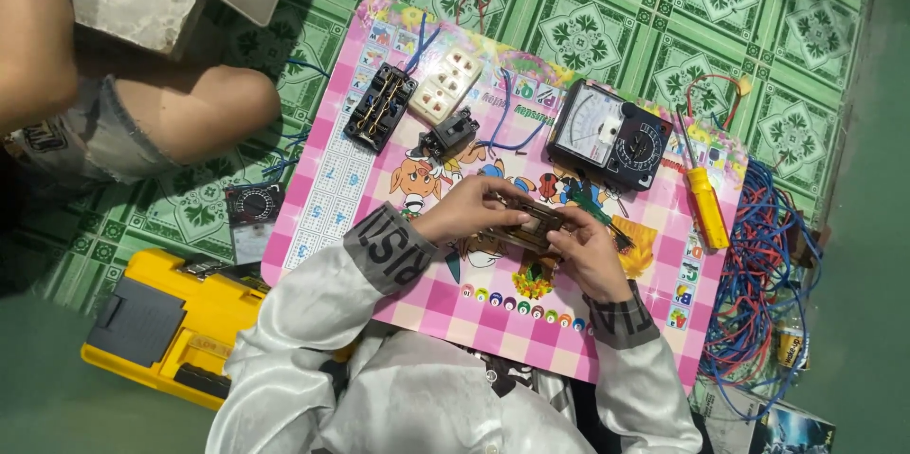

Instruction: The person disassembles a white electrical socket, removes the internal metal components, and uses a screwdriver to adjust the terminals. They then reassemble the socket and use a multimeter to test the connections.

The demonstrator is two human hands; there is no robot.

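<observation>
Over the pink board point(654, 227), both hands — left hand point(471, 209), right hand point(592, 250) — clasp a small brown part point(536, 225).

Left arm: enters from the near left, white glossy sleeve with a grey lettered cuff, forearm angled up and to the right.
Left hand point(471, 210): fingers curled inward, back of the hand up, closed in a grip around the left end of a small item held between both hands.
Right arm: enters from the near right, same sleeve and cuff, forearm angled up and to the left.
Right hand point(590, 250): fingers bent (thumb towards the left hand), closed in a grip on the item's right end. The two hands nearly touch, raised mid-scene.
</observation>
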